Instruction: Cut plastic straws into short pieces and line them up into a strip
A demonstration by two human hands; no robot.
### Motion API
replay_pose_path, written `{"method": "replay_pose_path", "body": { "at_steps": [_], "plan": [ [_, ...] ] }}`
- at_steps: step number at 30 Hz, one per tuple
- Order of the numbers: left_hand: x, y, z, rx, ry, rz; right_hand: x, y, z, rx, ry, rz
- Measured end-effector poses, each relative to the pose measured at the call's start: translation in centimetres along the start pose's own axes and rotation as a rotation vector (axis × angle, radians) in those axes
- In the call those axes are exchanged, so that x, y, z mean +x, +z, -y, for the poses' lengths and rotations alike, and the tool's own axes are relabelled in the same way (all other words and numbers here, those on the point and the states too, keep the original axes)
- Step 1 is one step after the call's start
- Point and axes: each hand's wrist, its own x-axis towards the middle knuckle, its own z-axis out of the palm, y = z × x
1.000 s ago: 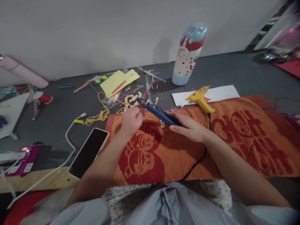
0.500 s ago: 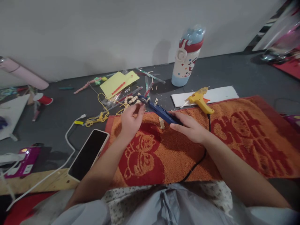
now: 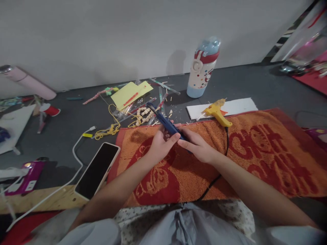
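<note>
A long dark blue tool with a narrow tip is held above the orange and red towel, its tip toward the back left. Wrapped round its middle from the left is my left hand, thumb on top. My right hand grips the near end, with its thumb along the side. Just beyond the tip lies a curved string of small pale wooden pieces beside yellow cord. Behind the towel, a yellow glue gun rests on a white board.
A cartoon bottle stands at the back. Yellow paper, glue sticks and scraps lie behind the towel. On the left are a phone, a white cable, a red spool and a pink flask.
My left hand has moved right and nearer, from the tool's tip onto its middle. The tool and my right hand have shifted slightly left and nearer. The camera view has shifted a little.
</note>
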Motion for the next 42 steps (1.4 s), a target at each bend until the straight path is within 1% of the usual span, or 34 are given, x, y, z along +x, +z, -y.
{"method": "replay_pose_path", "body": {
  "at_steps": [5,10,21,25,27,29,30,32,33,36,37,39,42],
  "plan": [
    [-0.1,0.0,0.3,0.041,0.043,-0.082,0.0,0.2,0.0,0.012,-0.007,0.007],
    [-0.3,0.1,0.5,0.074,0.039,-0.117,0.0,0.3,-0.1,0.035,0.003,0.014],
    [-0.4,0.2,0.4,0.059,0.029,-0.125,-0.1,0.3,-0.1,0.036,0.044,-0.002],
    [0.0,0.1,0.4,0.036,-0.011,-0.094,0.1,0.3,0.0,0.083,0.043,-0.005],
    [0.5,-0.3,0.5,0.033,0.009,-0.065,0.1,0.0,0.2,0.098,0.067,-0.013],
    [1.1,-1.2,0.7,0.034,0.046,-0.051,0.2,-0.7,0.2,0.078,0.131,-0.039],
    [1.5,-1.7,0.8,0.034,0.053,-0.055,0.2,-1.2,0.2,0.057,0.17,-0.071],
    [2.3,-3.0,1.1,0.094,0.038,-0.126,0.1,-2.1,0.1,0.019,0.25,-0.1],
    [2.7,-3.7,1.2,0.133,0.035,-0.163,0.1,-2.6,0.0,0.002,0.261,-0.121],
    [3.5,-5.3,1.3,0.292,0.118,-0.296,0.0,-3.6,-0.3,-0.056,0.267,-0.13],
    [3.6,-5.7,1.3,0.349,0.156,-0.316,-0.1,-3.8,-0.4,-0.082,0.264,-0.126],
    [3.5,-6.0,1.0,0.469,0.221,-0.313,-0.2,-4.0,-0.4,-0.143,0.246,-0.115],
    [3.0,-5.8,0.3,0.649,0.288,-0.257,-0.4,-4.0,-0.4,-0.234,0.207,-0.077]
  ]
}}
